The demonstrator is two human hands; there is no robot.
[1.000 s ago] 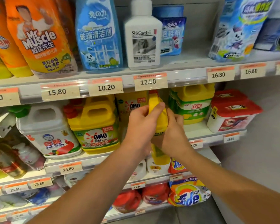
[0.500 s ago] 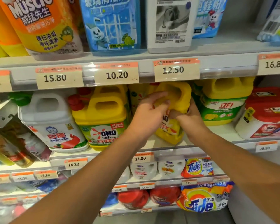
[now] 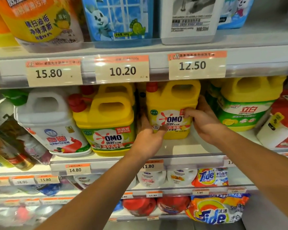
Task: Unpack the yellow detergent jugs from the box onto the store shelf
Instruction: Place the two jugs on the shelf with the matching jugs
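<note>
Shelf (image 3: 181,146) is the middle tier, under the 10.20 and 12.50 price tags; a bare strip of it shows in front of the jug (image 3: 171,103) being placed. The jug stands upright on the shelf, set back from the front edge, label facing out, red cap at its upper left. A neighbour jug (image 3: 106,123) of the same make stands just beside it on the left, further forward; a green-label jug (image 3: 246,103) stands on its right. Step in hand, as I judge it: seating and squaring the jug in its slot, placement nearly done. Box not in view. Both forearms reach up and forward, roughly parallel, wrists level with the jug's lower half. Left hand (image 3: 148,135) cups the jug's lower left corner, thumb across the label's bottom edge. Right hand (image 3: 204,123) wraps the right side, thumb on the label front, remaining fingers (image 3: 202,103) behind the right wall. Both hands hold the jug, grip looks light. Next move likely calls for a small nudge to line it up with the neighbour jug, then letting go with both hands without tipping it, and returning to the box for another.
</note>
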